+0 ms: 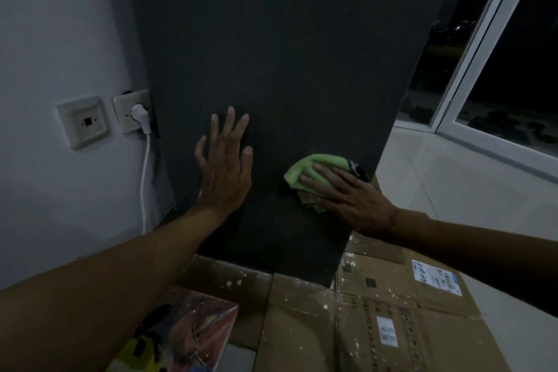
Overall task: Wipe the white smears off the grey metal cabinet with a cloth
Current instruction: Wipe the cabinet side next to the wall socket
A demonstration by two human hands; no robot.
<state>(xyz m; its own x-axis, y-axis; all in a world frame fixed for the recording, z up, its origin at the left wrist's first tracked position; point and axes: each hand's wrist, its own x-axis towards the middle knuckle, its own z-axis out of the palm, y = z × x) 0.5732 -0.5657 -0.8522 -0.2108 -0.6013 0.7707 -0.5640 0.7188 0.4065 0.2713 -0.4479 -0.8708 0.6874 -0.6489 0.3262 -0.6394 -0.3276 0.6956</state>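
Observation:
A tall dark grey metal cabinet (280, 48) fills the middle of the view; its side panel faces me. My left hand (225, 160) lies flat on the panel with its fingers spread. My right hand (347, 196) presses a crumpled green cloth (314, 169) against the panel near its lower right edge, fingers laid over the cloth. In this dim light I make out no white smears on the panel.
Flattened cardboard (392, 311) spattered with white paint covers the floor under the cabinet. On the left wall a white plug (142, 115) sits in a socket, its cable hanging down. A glass door (498, 69) stands at the right. A plastic-wrapped package (193, 332) lies bottom left.

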